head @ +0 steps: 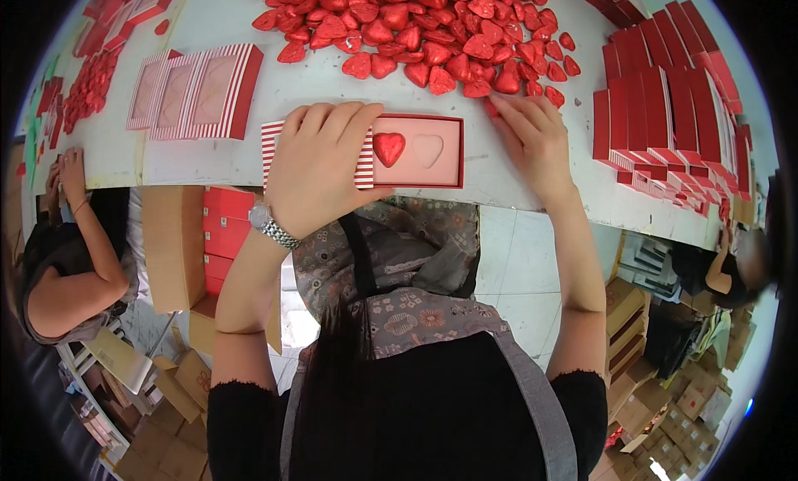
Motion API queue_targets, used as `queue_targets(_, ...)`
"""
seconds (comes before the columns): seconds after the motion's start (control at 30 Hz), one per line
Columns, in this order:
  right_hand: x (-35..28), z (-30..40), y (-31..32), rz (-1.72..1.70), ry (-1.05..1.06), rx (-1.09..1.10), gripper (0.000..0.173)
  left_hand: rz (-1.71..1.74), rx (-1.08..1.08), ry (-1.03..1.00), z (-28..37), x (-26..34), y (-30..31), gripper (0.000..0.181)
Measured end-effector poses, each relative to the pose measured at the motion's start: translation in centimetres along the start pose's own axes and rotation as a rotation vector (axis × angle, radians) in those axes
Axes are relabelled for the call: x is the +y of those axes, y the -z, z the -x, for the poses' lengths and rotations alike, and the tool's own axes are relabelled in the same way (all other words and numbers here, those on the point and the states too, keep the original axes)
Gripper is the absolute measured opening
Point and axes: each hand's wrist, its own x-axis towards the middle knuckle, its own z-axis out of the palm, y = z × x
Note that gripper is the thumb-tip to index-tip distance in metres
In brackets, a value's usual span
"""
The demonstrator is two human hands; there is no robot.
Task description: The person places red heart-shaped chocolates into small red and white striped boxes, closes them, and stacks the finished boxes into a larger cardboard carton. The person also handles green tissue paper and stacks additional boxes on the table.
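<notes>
My left hand (321, 157) lies over a red-and-white striped sleeve (365, 169) and grips the shallow red box (450, 180) that juts out of it to the right. In the box's pink insert, one heart-shaped hollow holds a red foil-wrapped heart (389, 149); the heart-shaped hollow (428, 151) to its right is bare. My right hand (533, 138) pinches a red foil heart (492, 109) between its fingertips, at the near edge of a large heap of such hearts (430, 29). What lies under my left hand is hidden.
Striped boxes with clear windows (215, 91) stand at the left, and many red boxes (667, 107) are stacked at the right. A co-worker's arm (100, 250) rests at the table's far left; another person (717, 269) is at the far right. Cartons (174, 250) stand below the table edge.
</notes>
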Motion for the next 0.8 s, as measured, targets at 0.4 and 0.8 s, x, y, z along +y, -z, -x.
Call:
queue_targets(0.4, -6.2, -2.0, -1.3, -0.478, -0.028, -0.109, 0.034, 0.012, 0.024, -0.01, -0.1, 0.0, 0.0, 0.09)
queue_targets(0.8, -8.2, -1.2, -1.5, -0.432, 0.158, -0.201, 0.076, -0.044, 0.032, -0.027, 2.6, -1.9, 1.0, 0.083)
